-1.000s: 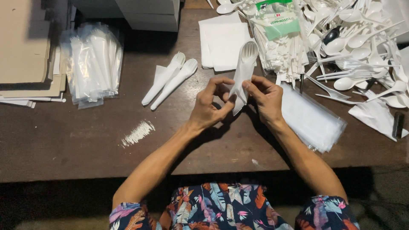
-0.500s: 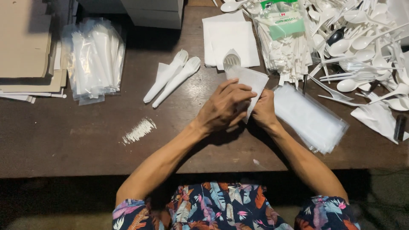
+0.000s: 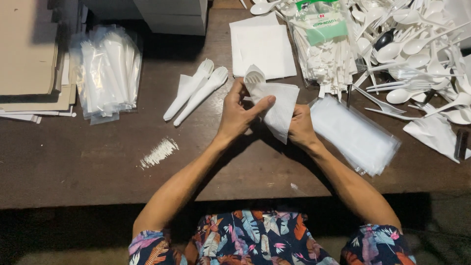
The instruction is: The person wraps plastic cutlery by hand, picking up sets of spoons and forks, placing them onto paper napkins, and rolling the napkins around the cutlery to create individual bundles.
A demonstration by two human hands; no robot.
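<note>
1. I see the left hand (image 3: pixel 239 114) pinching the white napkin (image 3: pixel 277 109) from its near-left side, thumb laid across the top; the right hand (image 3: pixel 300 128) grips it from under the right edge.
2. The napkin sits between both hands, above the brown table (image 3: pixel 88 162); a white plastic fork (image 3: pixel 254 77) pokes out of its top-left corner.
3. The bundle's long axis runs away from me, tilted left; the left hand is nearer the fork head.

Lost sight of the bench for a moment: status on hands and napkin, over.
Left hand and right hand both gripping the white napkin. Napkin wrapped around a white plastic fork, tines showing. Two wrapped sets lie left, clear of hands.
</note>
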